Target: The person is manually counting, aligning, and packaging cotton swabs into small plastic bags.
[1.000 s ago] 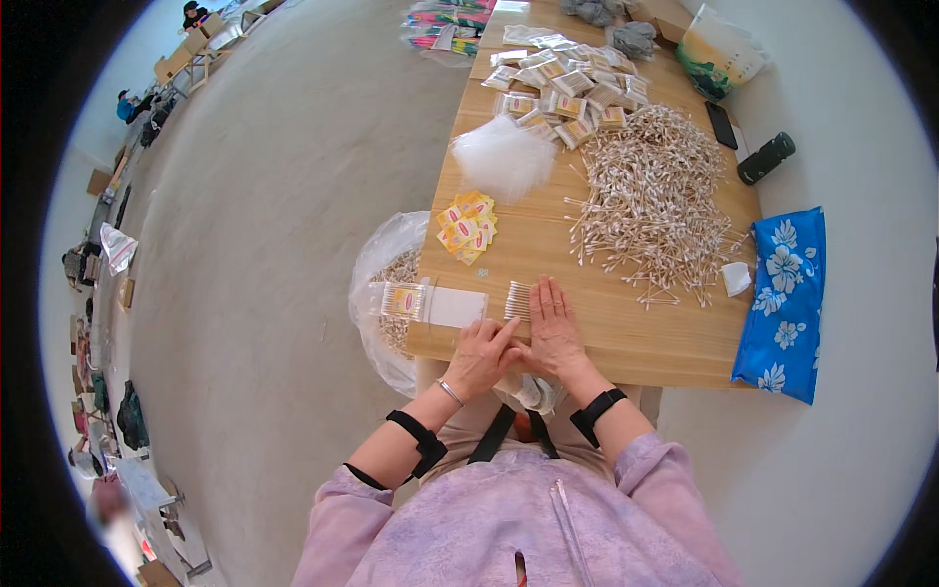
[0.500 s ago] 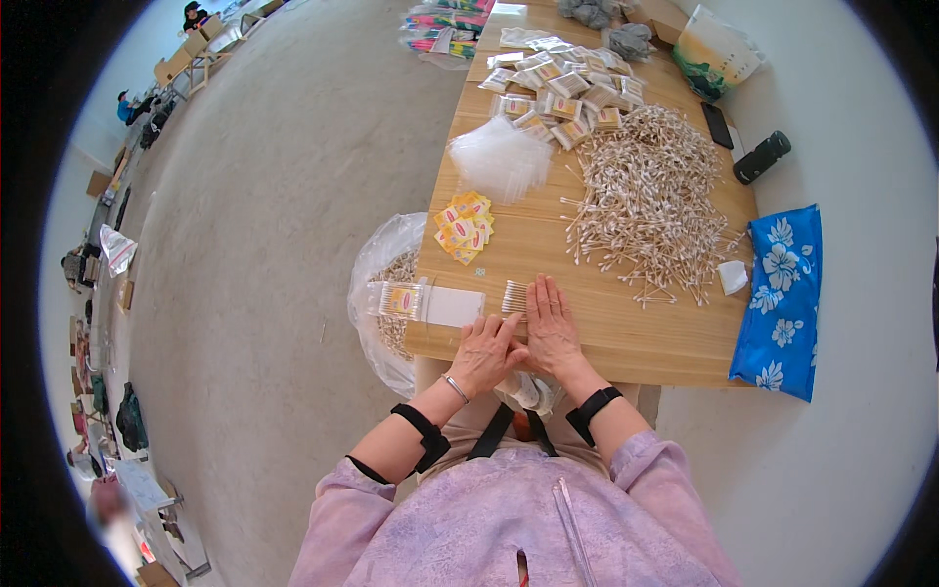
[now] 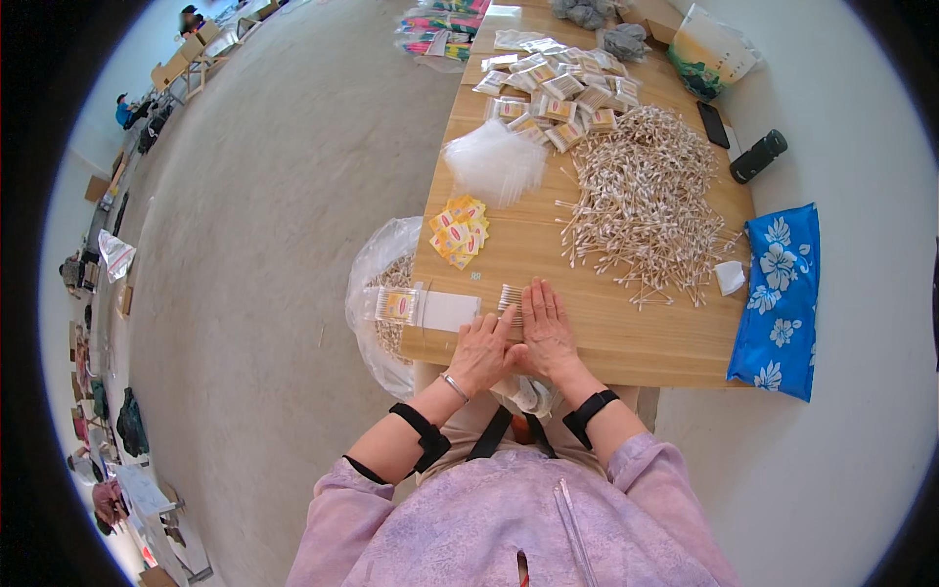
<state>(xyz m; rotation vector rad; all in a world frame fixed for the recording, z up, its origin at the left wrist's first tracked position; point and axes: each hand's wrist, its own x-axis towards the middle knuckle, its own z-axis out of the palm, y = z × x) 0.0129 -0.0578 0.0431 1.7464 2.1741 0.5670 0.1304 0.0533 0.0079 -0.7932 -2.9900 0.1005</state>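
A small flat row of cotton swabs (image 3: 510, 295) lies side by side on the wooden table near its front edge. My right hand (image 3: 548, 328) rests palm down along the right side of the row, fingers straight and together. From the lower left my left hand (image 3: 479, 350) reaches in, its index finger over the near ends of the swabs and its thumb close to the right hand. Neither hand grasps anything visible; the near part of the row is hidden under the fingers. Left of the row sits a white card (image 3: 451, 311) beside a clear bag of swabs with a yellow label (image 3: 396, 305).
A big heap of loose swabs (image 3: 646, 201) covers the table's right. Yellow cards (image 3: 458, 233), clear bags (image 3: 494, 164) and filled packs (image 3: 562, 88) lie farther back. A blue floral pouch (image 3: 778, 293), black bottle (image 3: 759, 157) and phone (image 3: 713, 124) line the right edge.
My left index finger has slid slightly farther up over the swabs. My right hand stays pressed flat beside the row; the whole view has shifted a little.
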